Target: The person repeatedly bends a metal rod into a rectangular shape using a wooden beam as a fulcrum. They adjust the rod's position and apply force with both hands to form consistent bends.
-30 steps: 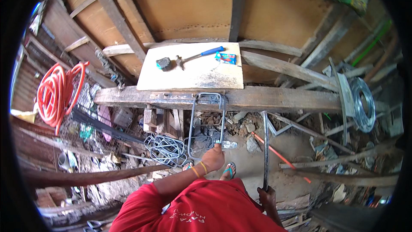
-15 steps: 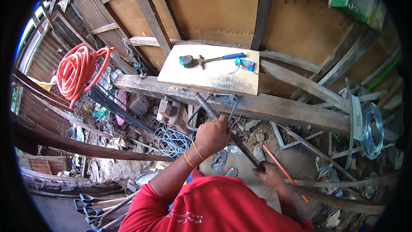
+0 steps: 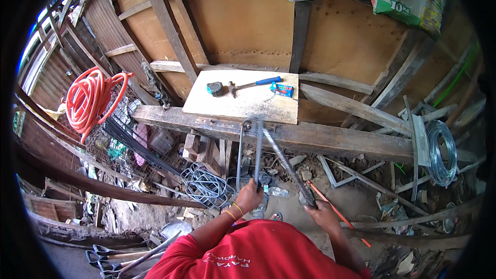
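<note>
My left hand is closed around the lower end of a grey steel rod. This rod runs up to a small metal fixture area on the timber beam. A thinner bent rod hangs just left of it; whether the two are one piece I cannot tell. My right hand grips the dark lower end of a longer metal bar, which slants up-left to the same spot, its upper part blurred. On a pale board beyond lie a claw hammer, a tape measure and a blue packet.
Coiled orange hose hangs at left, above dark rods and a bundle of bent grey rods. A wire coil hangs at right. Shovel handles stand lower left. An orange-red rod leans near my right hand.
My left hand has left the long bar and moved down onto the grey rod. The long bar's upper end has come down to the beam, still in my right hand. The view has shifted slightly.
</note>
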